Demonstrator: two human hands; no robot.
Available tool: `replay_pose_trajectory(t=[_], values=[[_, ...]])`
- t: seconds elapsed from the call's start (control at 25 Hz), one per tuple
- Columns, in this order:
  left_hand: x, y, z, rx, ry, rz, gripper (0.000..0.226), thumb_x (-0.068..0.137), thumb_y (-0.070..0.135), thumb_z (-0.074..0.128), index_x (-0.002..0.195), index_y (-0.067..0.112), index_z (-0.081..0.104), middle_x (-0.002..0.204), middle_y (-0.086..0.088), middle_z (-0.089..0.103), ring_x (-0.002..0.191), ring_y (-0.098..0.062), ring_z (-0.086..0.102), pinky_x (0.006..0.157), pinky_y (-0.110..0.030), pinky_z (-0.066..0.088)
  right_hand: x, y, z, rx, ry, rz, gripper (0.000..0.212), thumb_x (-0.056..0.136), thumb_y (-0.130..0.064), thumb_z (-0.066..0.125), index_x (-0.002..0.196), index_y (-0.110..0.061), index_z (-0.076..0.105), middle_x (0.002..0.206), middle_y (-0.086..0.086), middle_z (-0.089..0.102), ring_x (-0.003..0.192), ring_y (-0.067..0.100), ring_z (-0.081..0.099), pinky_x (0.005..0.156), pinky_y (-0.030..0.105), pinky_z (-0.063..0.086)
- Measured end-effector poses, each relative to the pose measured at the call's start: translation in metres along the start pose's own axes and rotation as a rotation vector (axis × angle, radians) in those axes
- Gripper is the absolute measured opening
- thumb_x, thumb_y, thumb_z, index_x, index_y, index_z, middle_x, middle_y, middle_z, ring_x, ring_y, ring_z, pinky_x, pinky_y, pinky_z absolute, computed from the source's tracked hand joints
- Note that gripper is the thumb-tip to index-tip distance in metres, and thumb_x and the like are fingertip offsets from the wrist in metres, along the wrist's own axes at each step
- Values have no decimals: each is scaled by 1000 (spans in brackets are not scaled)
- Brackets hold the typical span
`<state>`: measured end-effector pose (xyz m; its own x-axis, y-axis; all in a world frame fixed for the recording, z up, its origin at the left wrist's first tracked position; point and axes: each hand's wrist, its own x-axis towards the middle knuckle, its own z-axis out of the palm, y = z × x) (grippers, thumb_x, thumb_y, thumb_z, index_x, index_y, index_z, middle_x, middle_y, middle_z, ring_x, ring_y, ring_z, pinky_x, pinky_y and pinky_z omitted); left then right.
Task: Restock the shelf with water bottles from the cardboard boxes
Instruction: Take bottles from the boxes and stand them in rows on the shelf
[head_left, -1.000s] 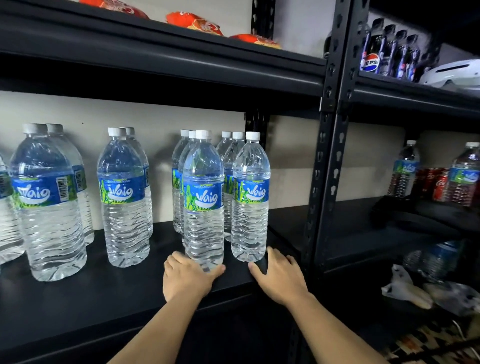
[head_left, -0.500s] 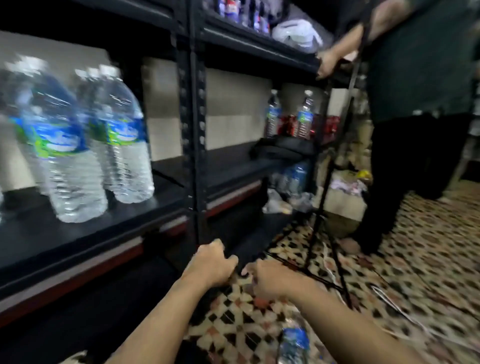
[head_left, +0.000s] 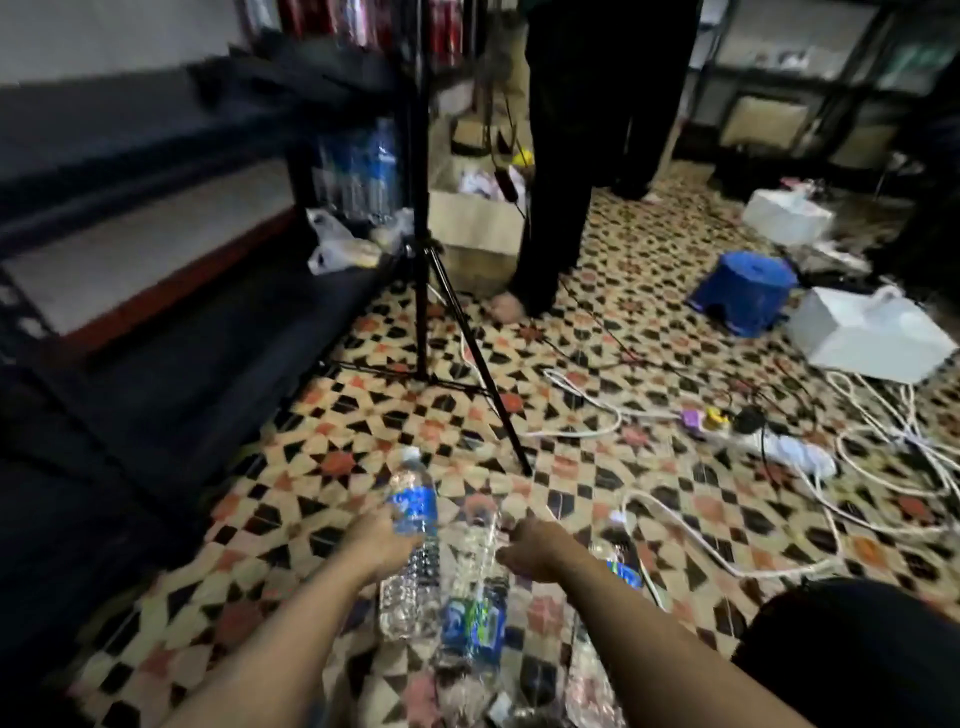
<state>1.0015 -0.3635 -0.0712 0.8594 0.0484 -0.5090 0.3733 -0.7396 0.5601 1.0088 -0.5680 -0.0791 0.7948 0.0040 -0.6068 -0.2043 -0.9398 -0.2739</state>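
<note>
Both hands are down at the patterned floor (head_left: 322, 467). Left hand (head_left: 382, 540) grips a standing blue-labelled bottle (head_left: 415, 512) around its middle, a hold that should bring it up straight. Right hand (head_left: 527, 551) is curled just beside the neck of the green-labelled bottle (head_left: 475, 618), but the blur hides whether it has closed on it. One bottle per hand looks like the plan. The dark shelf (head_left: 156, 332) is close by on the left.
</note>
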Motion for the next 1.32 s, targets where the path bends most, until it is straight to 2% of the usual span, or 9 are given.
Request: replay_pose_trajectory(t=[0.2, 0.32, 0.44, 0.56, 0.72, 0.84, 0.96, 1.16, 1.32], values=[[69, -56, 59, -21, -62, -184, 81, 81, 56, 67, 150, 26, 37, 147, -6, 50, 122, -26, 58, 100, -43, 50, 55, 4, 66, 219, -104, 194, 62, 92, -44, 55, 140, -7, 45, 142, 16, 52, 123, 31, 54, 101, 39, 46], [102, -81, 93, -63, -41, -308, 110, 62, 74, 62, 155, 27, 25, 158, -6, 36, 135, -33, 46, 109, -47, 43, 73, 5, 100, 386, -174, 310, 92, 89, -52, 63, 154, -4, 18, 151, 19, 40, 131, 31, 49, 108, 38, 42], [104, -71, 104, -76, -43, -363, 113, 78, 69, 63, 160, 24, -1, 166, -10, 7, 147, -36, 26, 117, -49, 30, 80, 2, 123, 446, -165, 395, 106, 83, -59, 68, 153, 1, 16, 141, 21, 51, 111, 26, 61, 95, 33, 50], [116, -69, 116, -106, -56, -375, 116, 86, 57, 66, 157, 19, -17, 166, -14, -5, 150, -37, 17, 119, -51, 25, 80, 0, 126, 421, -131, 389, 99, 88, -50, 67, 147, 12, 18, 133, 22, 58, 115, 29, 62, 90, 30, 49], [126, -89, 126, -111, 23, -322, 114, 84, 46, 73, 158, 20, -10, 163, -20, 15, 141, -40, 36, 111, -51, 39, 80, -7, 122, 359, -45, 373, 113, 87, -51, 68, 151, 6, -5, 131, 18, 60, 113, 29, 62, 92, 35, 51], [119, -113, 107, 48, 123, -286, 106, 79, 44, 78, 156, 23, 9, 148, -15, 37, 126, -38, 50, 97, -48, 48, 89, -10, 133, 571, 21, 452, 128, 80, -48, 77, 152, -9, -22, 130, 18, 61, 107, 31, 65, 87, 38, 53], [106, -146, 87, 241, 148, -305, 95, 78, 41, 80, 150, 18, 23, 142, -16, 42, 124, -35, 50, 97, -49, 49, 104, -13, 138, 725, 42, 564, 115, 75, -54, 78, 155, -4, 12, 131, 20, 58, 108, 34, 64, 91, 41, 55], [84, -177, 75, 104, 96, -473, 119, 60, 41, 92, 152, 16, 19, 142, -18, 42, 125, -37, 52, 96, -46, 50, 120, -22, 154, 912, 59, 616, 104, 74, -73, 64, 142, 1, 39, 119, 20, 63, 74, 29, 72, 55, 34, 60], [83, -181, 64, 152, -68, -602, 120, 59, 39, 92, 146, 10, 15, 141, -19, 44, 124, -33, 53, 97, -38, 50, 94, -29, 126, 3, 176, 396, 77, 93, -70, 29, 103, -2, 65, 85, 9, 66, 61, 16, 60, 51, 24, 46]])
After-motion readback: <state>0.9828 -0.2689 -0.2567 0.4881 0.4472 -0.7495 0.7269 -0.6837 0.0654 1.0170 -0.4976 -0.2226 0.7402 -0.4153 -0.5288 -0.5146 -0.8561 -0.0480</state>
